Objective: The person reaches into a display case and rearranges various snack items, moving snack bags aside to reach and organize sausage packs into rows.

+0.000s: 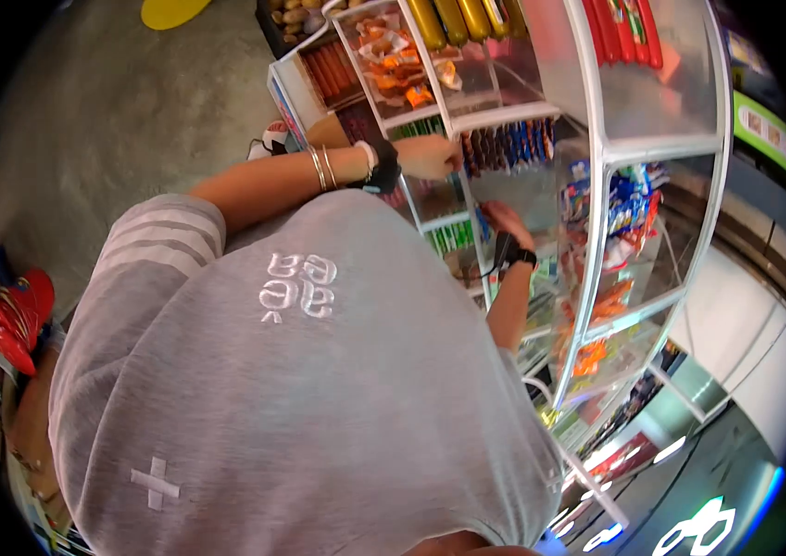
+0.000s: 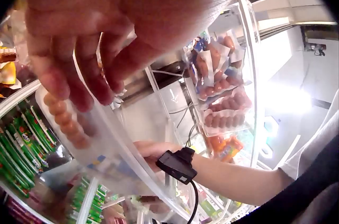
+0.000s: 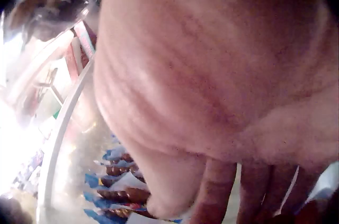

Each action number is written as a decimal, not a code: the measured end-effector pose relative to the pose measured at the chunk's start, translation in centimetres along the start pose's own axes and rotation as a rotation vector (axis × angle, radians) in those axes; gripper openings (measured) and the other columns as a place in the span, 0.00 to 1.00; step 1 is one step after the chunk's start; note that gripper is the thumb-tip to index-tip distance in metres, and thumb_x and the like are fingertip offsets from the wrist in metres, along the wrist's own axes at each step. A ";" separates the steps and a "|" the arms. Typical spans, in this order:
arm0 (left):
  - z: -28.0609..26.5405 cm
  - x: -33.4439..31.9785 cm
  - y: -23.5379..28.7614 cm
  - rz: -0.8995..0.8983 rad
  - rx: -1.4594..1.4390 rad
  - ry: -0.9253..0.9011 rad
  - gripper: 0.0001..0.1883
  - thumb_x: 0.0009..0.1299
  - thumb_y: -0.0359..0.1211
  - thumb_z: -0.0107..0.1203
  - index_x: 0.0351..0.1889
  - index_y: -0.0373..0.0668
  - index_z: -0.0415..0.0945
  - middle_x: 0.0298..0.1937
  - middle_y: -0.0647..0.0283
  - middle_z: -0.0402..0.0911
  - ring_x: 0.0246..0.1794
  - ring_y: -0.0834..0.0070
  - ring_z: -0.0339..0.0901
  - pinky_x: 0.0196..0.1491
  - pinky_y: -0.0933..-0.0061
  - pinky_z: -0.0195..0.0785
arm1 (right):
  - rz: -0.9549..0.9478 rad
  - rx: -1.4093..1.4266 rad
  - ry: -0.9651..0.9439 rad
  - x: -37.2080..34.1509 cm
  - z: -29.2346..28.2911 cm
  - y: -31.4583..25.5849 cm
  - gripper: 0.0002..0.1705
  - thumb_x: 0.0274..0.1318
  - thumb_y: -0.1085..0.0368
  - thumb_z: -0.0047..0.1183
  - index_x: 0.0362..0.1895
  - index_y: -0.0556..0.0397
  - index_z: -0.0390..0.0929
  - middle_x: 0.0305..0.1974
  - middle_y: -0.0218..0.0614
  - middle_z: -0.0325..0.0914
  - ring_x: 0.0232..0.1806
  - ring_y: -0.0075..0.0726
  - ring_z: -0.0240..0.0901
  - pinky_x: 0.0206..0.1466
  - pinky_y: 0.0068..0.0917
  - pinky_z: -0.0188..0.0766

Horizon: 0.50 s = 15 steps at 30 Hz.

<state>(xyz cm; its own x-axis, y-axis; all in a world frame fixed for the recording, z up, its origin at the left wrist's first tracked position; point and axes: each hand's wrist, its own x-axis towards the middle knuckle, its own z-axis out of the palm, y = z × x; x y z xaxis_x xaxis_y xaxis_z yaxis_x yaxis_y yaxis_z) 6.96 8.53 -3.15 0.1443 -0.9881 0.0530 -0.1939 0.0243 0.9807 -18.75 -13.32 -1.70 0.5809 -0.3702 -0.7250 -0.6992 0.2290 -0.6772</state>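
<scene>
My left hand (image 1: pixel 430 156), with bangles and a black strap at the wrist, reaches into the glass-fronted shelf unit. In the left wrist view its bent fingers (image 2: pixel 79 84) grip the upper edge of a clear plastic pack of sausages (image 2: pixel 69 123). The row of sausages shows below the fingertips, with blue print lower down. Lower in the shelf is my right hand (image 1: pixel 506 221), wearing a black wrist camera (image 2: pixel 177 166). Its fingers point downward in the right wrist view, the tips out of sight; I cannot tell what they hold. Brown sticks in blue wrappers (image 3: pixel 119 189) lie beside its thumb.
White frame bars (image 1: pixel 589 232) divide the unit. Dark and blue packets (image 1: pixel 509 145) hang above the right hand. Green packets (image 2: pixel 24 150) stand in lower compartments. Orange packets (image 1: pixel 393 60) and yellow rolls (image 1: pixel 453 20) fill farther bins. Vacuum-packed sausages (image 2: pixel 225 113) sit on another shelf.
</scene>
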 end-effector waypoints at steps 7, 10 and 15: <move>-0.7 -0.4 1.7 -0.070 0.058 -0.149 0.13 0.61 0.30 0.44 0.40 0.38 0.76 0.34 0.53 0.79 0.37 0.59 0.77 0.41 0.62 0.68 | 0.383 -0.137 -0.062 0.0 0.1 -1.8 0.20 0.47 0.60 0.64 0.41 0.54 0.72 0.26 0.32 0.74 0.21 0.26 0.69 0.21 0.23 0.66; -1.5 -0.6 1.5 -0.111 0.104 -0.235 0.14 0.61 0.31 0.44 0.41 0.39 0.76 0.36 0.55 0.79 0.38 0.61 0.76 0.42 0.63 0.68 | 0.234 -0.132 0.039 -2.4 1.4 -3.2 0.16 0.49 0.57 0.62 0.32 0.50 0.68 0.23 0.33 0.71 0.15 0.27 0.66 0.17 0.22 0.62; -2.9 -0.6 0.4 -0.122 0.181 -0.349 0.13 0.63 0.32 0.43 0.43 0.40 0.75 0.38 0.56 0.79 0.39 0.62 0.76 0.42 0.64 0.67 | -0.409 0.943 0.362 3.3 -8.1 3.1 0.21 0.57 0.57 0.52 0.51 0.55 0.71 0.42 0.40 0.76 0.45 0.47 0.70 0.52 0.39 0.64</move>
<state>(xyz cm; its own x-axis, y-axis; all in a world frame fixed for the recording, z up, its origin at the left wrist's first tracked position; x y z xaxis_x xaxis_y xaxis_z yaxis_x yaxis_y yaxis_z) 9.59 9.62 -2.30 -0.1552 -0.9750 -0.1590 -0.3677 -0.0924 0.9254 -22.37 -21.13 -5.15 0.4313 -0.7835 -0.4474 0.2100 0.5694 -0.7948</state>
